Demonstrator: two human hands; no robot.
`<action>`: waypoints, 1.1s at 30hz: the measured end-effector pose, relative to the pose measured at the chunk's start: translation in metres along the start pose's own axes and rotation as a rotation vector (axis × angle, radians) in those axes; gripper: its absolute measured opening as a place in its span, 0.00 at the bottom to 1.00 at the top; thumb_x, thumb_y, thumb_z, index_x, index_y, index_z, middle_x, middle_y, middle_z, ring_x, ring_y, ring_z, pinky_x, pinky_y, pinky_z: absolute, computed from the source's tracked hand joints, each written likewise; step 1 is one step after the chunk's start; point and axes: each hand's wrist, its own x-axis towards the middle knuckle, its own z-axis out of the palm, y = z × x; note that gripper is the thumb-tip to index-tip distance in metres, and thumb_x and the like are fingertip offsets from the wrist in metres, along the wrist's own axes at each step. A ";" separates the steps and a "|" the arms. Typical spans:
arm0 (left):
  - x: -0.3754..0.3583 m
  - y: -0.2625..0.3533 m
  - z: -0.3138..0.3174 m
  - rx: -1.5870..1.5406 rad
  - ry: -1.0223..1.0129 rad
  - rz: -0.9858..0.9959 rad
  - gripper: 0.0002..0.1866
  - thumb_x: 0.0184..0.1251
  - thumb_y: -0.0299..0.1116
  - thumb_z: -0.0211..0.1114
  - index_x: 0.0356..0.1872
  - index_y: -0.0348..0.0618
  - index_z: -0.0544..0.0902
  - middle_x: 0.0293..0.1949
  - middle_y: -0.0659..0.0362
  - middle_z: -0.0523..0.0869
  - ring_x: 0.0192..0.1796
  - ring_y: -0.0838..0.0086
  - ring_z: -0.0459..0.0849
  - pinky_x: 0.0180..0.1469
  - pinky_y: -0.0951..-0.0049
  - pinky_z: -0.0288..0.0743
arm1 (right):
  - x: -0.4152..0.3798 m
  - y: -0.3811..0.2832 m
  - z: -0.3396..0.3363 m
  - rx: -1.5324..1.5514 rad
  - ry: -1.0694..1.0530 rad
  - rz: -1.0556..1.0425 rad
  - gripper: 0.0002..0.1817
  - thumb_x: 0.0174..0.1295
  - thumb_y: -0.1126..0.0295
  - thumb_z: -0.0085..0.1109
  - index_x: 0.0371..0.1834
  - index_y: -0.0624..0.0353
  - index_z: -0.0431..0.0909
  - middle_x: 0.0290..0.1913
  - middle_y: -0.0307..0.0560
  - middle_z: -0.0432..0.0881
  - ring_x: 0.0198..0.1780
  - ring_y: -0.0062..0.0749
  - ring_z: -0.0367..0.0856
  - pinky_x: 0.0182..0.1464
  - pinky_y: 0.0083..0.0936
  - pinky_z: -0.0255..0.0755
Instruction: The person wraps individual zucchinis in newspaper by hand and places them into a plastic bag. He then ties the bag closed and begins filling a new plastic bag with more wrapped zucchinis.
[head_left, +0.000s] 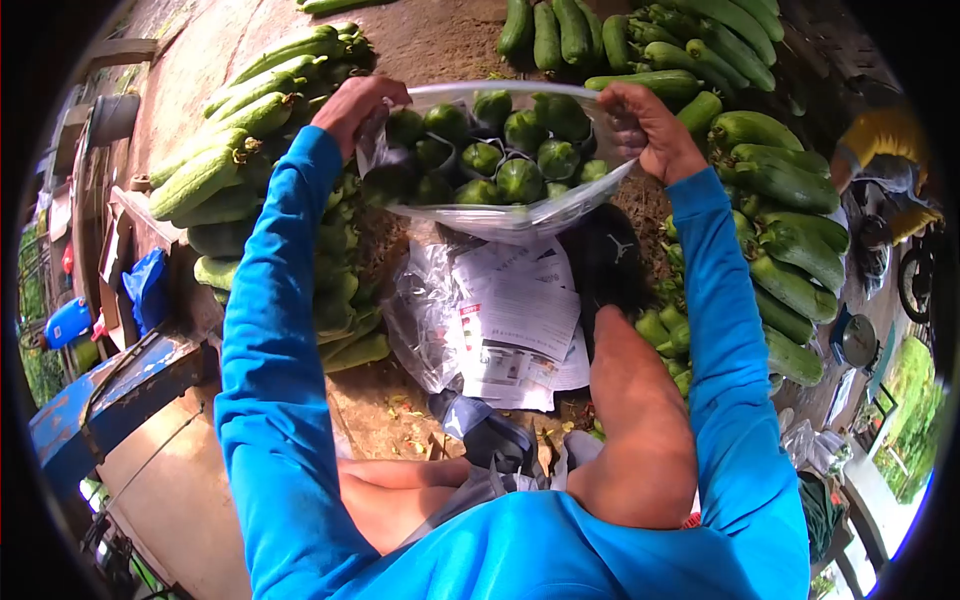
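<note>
Left hand (362,108): grip closed on the left rim of the clear plastic bag (545,217). Right hand (650,132): grip closed on its right rim. Bag's mouth faces up toward the wearer, long axis running left-right. Dark green, round-ended cucumbers (521,180) stand inside, ends up. Below the bag: printed white paper sheets (520,315). Long green cucumbers (790,262) lie to its right.

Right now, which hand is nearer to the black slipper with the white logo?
Right. The right hand grips the right rim of the clear bag, beyond the black slipper; the left hand grips its left rim, farther off.
</note>
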 end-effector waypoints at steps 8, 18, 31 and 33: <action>-0.023 0.056 0.020 0.300 0.151 -0.341 0.12 0.70 0.33 0.58 0.51 0.44 0.81 0.47 0.54 0.81 0.47 0.57 0.84 0.49 0.64 0.78 | 0.001 0.008 0.000 -0.079 0.189 -0.058 0.15 0.62 0.52 0.61 0.36 0.51 0.80 0.24 0.26 0.66 0.18 0.10 0.54 0.17 0.15 0.47; 0.001 0.070 0.051 0.038 0.444 -0.893 0.23 0.61 0.52 0.59 0.42 0.43 0.84 0.39 0.43 0.87 0.46 0.46 0.86 0.50 0.55 0.77 | 0.014 0.025 0.016 -0.048 0.253 -0.068 0.15 0.62 0.51 0.61 0.35 0.50 0.79 0.19 0.24 0.60 0.15 0.11 0.52 0.17 0.16 0.45; -0.083 0.051 0.074 -0.622 0.608 -0.797 0.18 0.73 0.44 0.58 0.50 0.41 0.83 0.46 0.64 0.83 0.49 0.75 0.79 0.57 0.74 0.69 | 0.007 0.039 0.002 -0.599 0.159 -0.322 0.17 0.60 0.53 0.64 0.31 0.57 0.83 0.26 0.37 0.76 0.30 0.25 0.75 0.32 0.29 0.69; -0.089 0.046 0.075 -1.099 0.710 -0.927 0.19 0.73 0.41 0.57 0.56 0.40 0.80 0.53 0.56 0.83 0.56 0.71 0.79 0.61 0.66 0.72 | 0.000 0.032 0.026 -0.991 0.380 -0.192 0.21 0.54 0.50 0.64 0.24 0.60 0.84 0.21 0.49 0.80 0.24 0.36 0.80 0.30 0.34 0.73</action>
